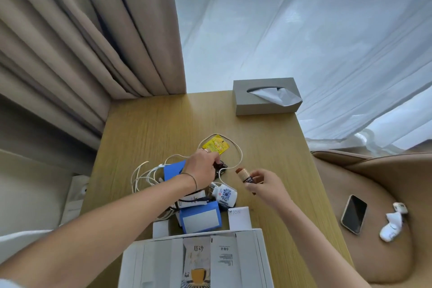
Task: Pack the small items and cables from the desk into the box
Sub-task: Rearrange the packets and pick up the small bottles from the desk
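Wooden desk [149, 124]: right hand [265, 182] pinches brown tube [246, 176], pointing far-left.

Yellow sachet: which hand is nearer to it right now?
Left. The left hand sits just below the yellow sachet, its knuckles almost at the packet's edge. The right hand is farther off to the lower right, holding a small tube.

A wooden surface [145, 124] carries a grey tissue box [261, 103] at its far edge. Mid-surface lie a yellow sachet [216, 145] inside a loop of white cable [238, 149], a tangle of more cables [142, 177], a blue card [173, 169] and a white bottle [225, 194]. A white box [261, 255] sits at the near edge.
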Demonstrator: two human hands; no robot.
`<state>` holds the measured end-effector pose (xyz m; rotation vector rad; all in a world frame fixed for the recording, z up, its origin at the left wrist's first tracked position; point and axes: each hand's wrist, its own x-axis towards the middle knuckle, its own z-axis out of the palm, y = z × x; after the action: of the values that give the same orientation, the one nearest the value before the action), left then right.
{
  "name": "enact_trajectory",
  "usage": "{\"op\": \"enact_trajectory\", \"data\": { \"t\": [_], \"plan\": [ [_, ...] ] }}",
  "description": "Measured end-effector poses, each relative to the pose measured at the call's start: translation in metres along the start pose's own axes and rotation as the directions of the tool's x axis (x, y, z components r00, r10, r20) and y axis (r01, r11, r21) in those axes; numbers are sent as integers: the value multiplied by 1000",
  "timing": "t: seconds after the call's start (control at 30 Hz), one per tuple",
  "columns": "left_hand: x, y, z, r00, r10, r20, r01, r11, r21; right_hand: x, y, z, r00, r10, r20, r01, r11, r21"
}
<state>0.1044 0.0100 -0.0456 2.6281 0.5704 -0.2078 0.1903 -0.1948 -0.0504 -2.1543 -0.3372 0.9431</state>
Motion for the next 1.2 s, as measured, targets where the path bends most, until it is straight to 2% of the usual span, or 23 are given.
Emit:
{"op": "enact_trajectory", "data": {
  "t": [0.23,0.47,0.53,0.7,0.83,0.93,1.03,1.1,1.2],
  "plan": [
    [31,1,24,1000,-16,-18,19,988,152,-44,-16,-21,999,23,38,-35,942,334],
    [43,2,33,999,-14,-33,23,957,288,-71,-17,-29,1000,8,21,-16,909,417],
    [43,4,30,998,-35,-55,48,963,266,-77,-16,-28,1000,-2,10,-3,900,435],
    [22,14,7,987,-86,-136,83,996,-26,-89,-26,-20,995,-90,51,59,894,444],
    [-12,23,-16,981,-119,-152,69,951,-301,-101,-42,-9,979,-168,112,90,861,501],
    [-47,26,-33,961,-195,-195,76,868,-491,-111,-54,4,958,-215,187,72,817,572],
    [-87,21,-44,930,-307,-202,95,733,-673,-123,-62,23,945,-233,231,56,808,586],
    [-116,16,-51,908,-369,-198,101,651,-752,-130,-66,37,942,-225,248,35,803,595],
    [-155,8,-59,865,-447,-226,92,585,-806,-139,-67,57,943,-186,277,-8,817,577]
  ]
}}
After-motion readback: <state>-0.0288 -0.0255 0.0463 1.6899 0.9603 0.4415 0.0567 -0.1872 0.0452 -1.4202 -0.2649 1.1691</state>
